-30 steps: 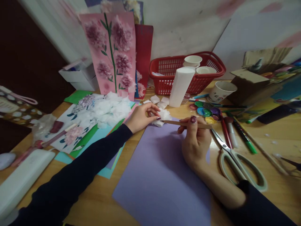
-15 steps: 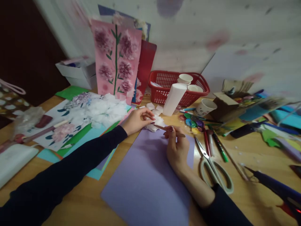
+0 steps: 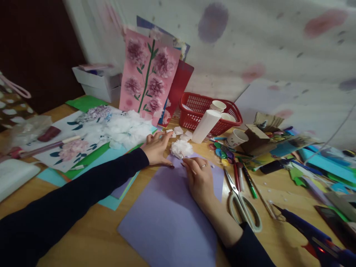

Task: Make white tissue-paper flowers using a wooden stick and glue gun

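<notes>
A white ruffled paper flower (image 3: 181, 149) stands at the far edge of a purple paper sheet (image 3: 167, 218). To its left is my left hand (image 3: 156, 150), palm down, with thumb and fingers apart and the fingertips at small white paper pieces (image 3: 178, 130). My right hand (image 3: 199, 180) rests over the sheet just in front of the flower, its fingers curled together. Whatever those fingers hold is hidden beneath them. Scissors (image 3: 241, 202) with pale handles lie open to the right of this hand.
Behind the flower stand a white roll (image 3: 206, 127) and a red basket (image 3: 191, 105) with paper cups. Paint pots (image 3: 221, 152) and pens lie right of it. A glue gun (image 3: 306, 230) with a red light is at far right. White fluffy paper (image 3: 125, 128) heaps at left.
My left hand has moved off the white flower and spread its fingers to the left. My right hand has turned palm down, and the brown stick in it no longer shows. The view has shifted.
</notes>
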